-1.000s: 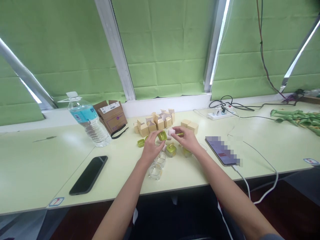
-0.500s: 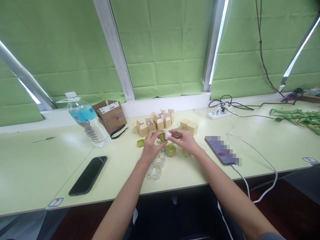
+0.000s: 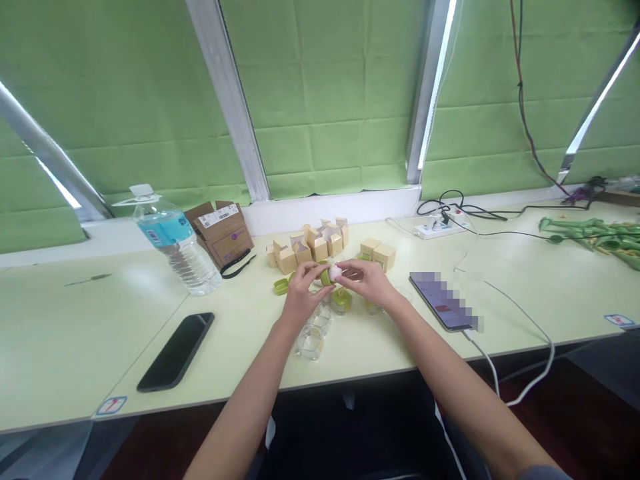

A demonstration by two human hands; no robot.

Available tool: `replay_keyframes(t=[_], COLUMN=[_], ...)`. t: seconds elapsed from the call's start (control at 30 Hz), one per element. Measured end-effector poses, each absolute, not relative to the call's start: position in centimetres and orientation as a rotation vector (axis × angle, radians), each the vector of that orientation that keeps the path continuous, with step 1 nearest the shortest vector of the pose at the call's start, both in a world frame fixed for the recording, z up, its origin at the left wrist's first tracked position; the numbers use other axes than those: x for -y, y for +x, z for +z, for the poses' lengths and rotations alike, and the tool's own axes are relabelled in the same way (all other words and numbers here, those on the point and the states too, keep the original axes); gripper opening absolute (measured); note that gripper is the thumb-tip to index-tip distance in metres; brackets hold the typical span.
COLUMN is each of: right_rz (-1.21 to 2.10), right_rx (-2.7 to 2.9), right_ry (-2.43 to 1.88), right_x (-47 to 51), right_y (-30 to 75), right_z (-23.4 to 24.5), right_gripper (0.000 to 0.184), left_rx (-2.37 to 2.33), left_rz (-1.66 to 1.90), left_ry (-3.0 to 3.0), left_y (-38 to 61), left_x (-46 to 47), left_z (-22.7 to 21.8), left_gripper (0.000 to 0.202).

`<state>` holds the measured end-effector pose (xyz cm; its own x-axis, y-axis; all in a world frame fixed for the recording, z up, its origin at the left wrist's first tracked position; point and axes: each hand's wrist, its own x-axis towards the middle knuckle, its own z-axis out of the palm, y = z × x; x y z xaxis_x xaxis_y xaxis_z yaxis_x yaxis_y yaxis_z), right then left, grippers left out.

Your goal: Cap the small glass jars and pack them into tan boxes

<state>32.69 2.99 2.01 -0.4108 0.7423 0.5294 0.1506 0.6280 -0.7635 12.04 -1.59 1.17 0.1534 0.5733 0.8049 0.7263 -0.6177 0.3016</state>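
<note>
Over the middle of the table, my left hand (image 3: 301,293) grips a small green lid (image 3: 325,276) between thumb and fingers. My right hand (image 3: 369,280) pinches a small pinkish-white piece (image 3: 335,273) against the lid's open side; its exact kind is too small to make out. Below the hands stand clear containers (image 3: 311,341) in a row, and a clear container with a green lid (image 3: 342,301). Another green lid (image 3: 281,287) lies left of my left hand. Partly behind my right wrist is a second lidded container (image 3: 372,307).
Small yellow cartons with raised flaps (image 3: 303,248) stand behind the hands, closed cartons (image 3: 384,256) to their right. Leftward are a tilted water bottle (image 3: 177,243), a brown box (image 3: 225,233) and a black phone (image 3: 176,352). A cabled phone (image 3: 435,300) and power strip (image 3: 443,227) lie right.
Both hands stay nearly in place. The green lid and the pinkish-white piece have turned slightly between my fingers.
</note>
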Motion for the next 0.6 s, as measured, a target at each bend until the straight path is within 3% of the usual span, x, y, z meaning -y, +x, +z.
replay_keyframes(t=[0.37,0.6], right_rz=[0.851,0.669], right_rx=[1.943,1.861], right_ry=[-0.689,-0.686], right_x=[-2.64,-2.91], right_y=[32.51,32.26], right_z=[2.37,2.03], right_gripper=[0.030,0.034], left_rx=[1.256,1.284], left_rz=[-1.440,-1.544], left_ry=[-2.314,-2.368], left_y=[11.91,12.20], left_x=[1.46,1.55], left_z=[0.99,1.45], left_gripper=[0.039,0.027])
